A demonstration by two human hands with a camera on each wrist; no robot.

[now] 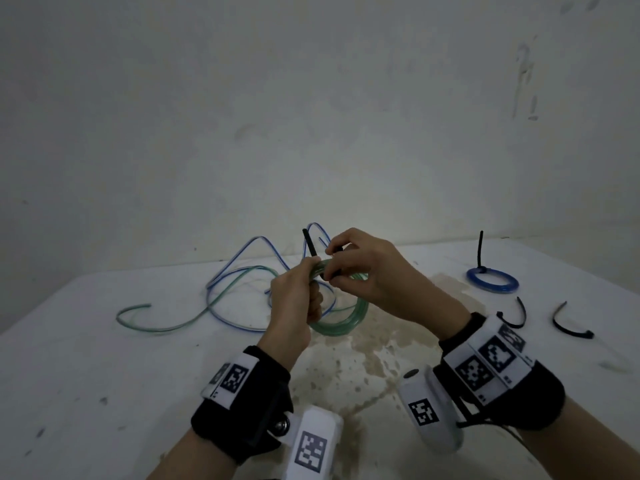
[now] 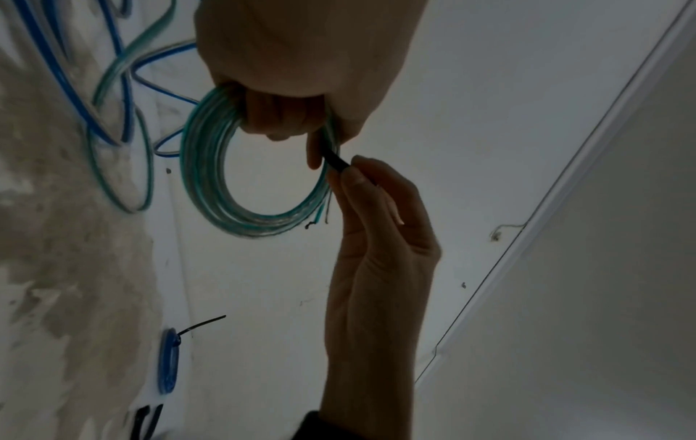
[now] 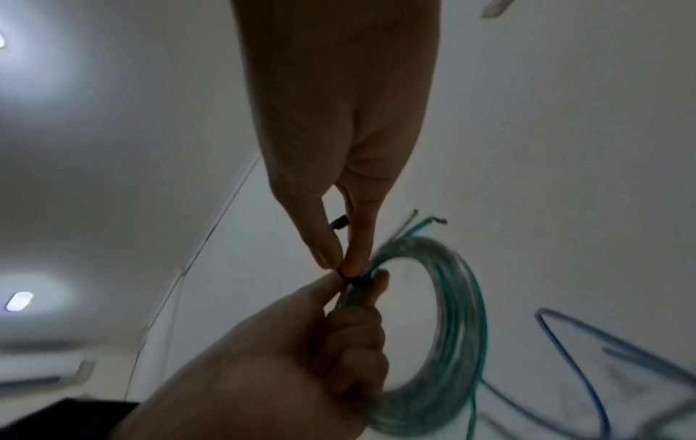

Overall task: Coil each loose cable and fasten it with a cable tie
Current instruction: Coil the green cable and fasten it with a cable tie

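Green coil [image 1: 341, 320]: a cable wound into several turns, held up above the white table [image 1: 104, 341], between the two hands near the table's middle.
Left hand [image 1: 294, 299]: fingers curled round one side of the green coil, bunching its turns together; the left wrist view shows the turns passing through the closed fist [image 2: 286, 89].
Right hand [image 1: 363, 268]: thumb and forefinger pinch a black cable tie [image 1: 310, 242] right against the coil, just beside the left hand's fingertips.
Black cable tie: its free end sticks up past the left hand in the head view; in the right wrist view a short dark piece [image 3: 356, 281] lies across the coil's turns, probably the strap wrapped round them, though blur makes that hard to confirm.
Coil ends: two thin loose tips [image 3: 425, 224] poke out of the bundle.
Loose cables: a blue cable [image 1: 249, 258] and a green cable [image 1: 166, 323] lie tangled on the table behind and left of the hands.
Blue coil [image 1: 491, 280]: lies flat at the far right, already bound by a tie whose tail stands upright.
Spare ties: two curved black ties [image 1: 512, 317] [image 1: 571, 327] lie near the blue coil, apart from each other.
Stain [image 1: 363, 358]: a brownish patch on the tabletop under the hands.
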